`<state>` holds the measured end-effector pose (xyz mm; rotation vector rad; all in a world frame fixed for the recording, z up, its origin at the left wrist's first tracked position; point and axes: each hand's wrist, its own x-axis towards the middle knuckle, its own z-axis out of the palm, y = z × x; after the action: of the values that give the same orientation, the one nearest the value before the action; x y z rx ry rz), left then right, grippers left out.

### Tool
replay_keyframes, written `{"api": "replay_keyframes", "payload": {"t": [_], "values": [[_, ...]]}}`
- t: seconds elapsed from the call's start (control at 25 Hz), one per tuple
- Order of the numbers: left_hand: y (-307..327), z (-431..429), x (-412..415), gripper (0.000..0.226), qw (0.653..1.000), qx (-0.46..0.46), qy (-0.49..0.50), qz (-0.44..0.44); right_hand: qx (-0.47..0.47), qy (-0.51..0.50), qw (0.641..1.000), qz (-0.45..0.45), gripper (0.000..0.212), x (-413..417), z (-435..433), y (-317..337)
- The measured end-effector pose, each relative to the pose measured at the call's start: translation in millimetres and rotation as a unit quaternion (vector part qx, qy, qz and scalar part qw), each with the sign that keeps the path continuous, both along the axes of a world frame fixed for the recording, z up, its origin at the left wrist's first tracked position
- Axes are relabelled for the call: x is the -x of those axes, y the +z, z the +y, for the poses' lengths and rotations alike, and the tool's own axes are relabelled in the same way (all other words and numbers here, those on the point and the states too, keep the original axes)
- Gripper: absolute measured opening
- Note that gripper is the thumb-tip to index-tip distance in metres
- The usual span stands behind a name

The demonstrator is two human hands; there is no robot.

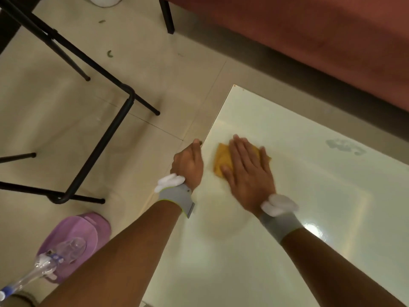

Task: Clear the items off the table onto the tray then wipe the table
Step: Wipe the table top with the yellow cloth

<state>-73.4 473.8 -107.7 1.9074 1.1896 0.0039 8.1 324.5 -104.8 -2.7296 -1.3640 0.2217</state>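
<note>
My right hand [249,169] lies flat, fingers straight, pressing a folded yellow cloth [222,159] onto the glossy white table [309,196] near its left edge. Most of the cloth is hidden under the palm. My left hand [188,165] grips the table's left edge, fingers curled over it and out of sight. A purple tray [88,227] sits on the floor at the lower left, holding a clear glass [73,247] and clear plastic bottles [42,267].
Black metal chair legs [99,142] stand on the beige tiled floor to the left. A reddish sofa [309,41] runs along the table's far side. A grey smudge [345,146] marks the table at the right.
</note>
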Motion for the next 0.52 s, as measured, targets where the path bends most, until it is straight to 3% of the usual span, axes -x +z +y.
{"api": "replay_keyframes", "payload": {"t": [0.08,0.2,0.24,0.32,0.4,0.44,0.52], "values": [[-2,2,27,0.065,1.0,0.022,0.008,0.014,0.01,-0.045,0.999,-0.016,0.066,-20,-6,-5],[-8,-9,82,0.06,0.999,0.039,0.005,0.026,-0.027,-0.216,0.976,0.014,0.067,-42,54,-12],[-9,-15,92,0.058,0.998,0.05,0.015,0.033,-0.033,-0.215,0.976,0.011,0.065,-35,70,-10],[-16,-22,94,0.064,0.998,0.048,0.032,0.039,-0.045,-0.061,0.997,-0.021,0.056,-9,71,-8],[-17,-25,92,0.069,0.998,0.042,0.036,0.043,-0.032,0.133,0.99,-0.02,0.05,18,27,-4],[-15,-23,90,0.07,0.998,0.041,0.041,0.038,-0.022,0.17,0.985,-0.012,0.049,20,-5,-1],[-16,-26,94,0.07,0.998,0.031,0.047,0.033,-0.019,0.081,0.997,0.003,0.051,0,-49,-1]]}}
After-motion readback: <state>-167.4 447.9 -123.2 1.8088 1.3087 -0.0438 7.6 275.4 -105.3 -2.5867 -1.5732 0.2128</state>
